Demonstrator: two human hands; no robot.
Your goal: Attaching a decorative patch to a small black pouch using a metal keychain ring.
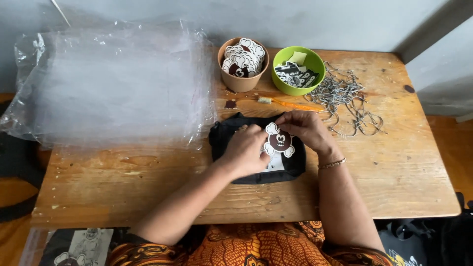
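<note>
1. Clothing at the near edge: an orange patterned garment [246, 249] fills the bottom of the view, with a printed dark item [81, 246] lying low at the left
2. Wooden table [148, 187]: bare planks lie between the person and the work, marked by pale scuffs
3. Left hand [245, 150]: resting on a folded black cloth item [226, 135] near the middle of the table; fingers curled, tips pinching the left edge of a card tag [279, 141]
4. Right hand [306, 129]: just beyond and to the right of the tag, fingers bent, tips gripping its upper right edge; a thin bracelet [331, 164] sits on the wrist
5. Card tag: brown disc with white lobes at its corners and a cartoon face, held between both hands, just above the black cloth item; whether it touches the cloth cannot be told
6. Orange-handled tool [290, 104]: lies flat just beyond the hands
7. Heap of grey strings [345, 96]: spread loose to the right of the tool
8. Brown cup [241, 81]: holds a stack of like tags
9. Green bowl [301, 83]: beside the cup, touching or nearly so, holds dark printed cards
10. Clear plastic bags [113, 81]: a large stack covers the far left of the table
</note>
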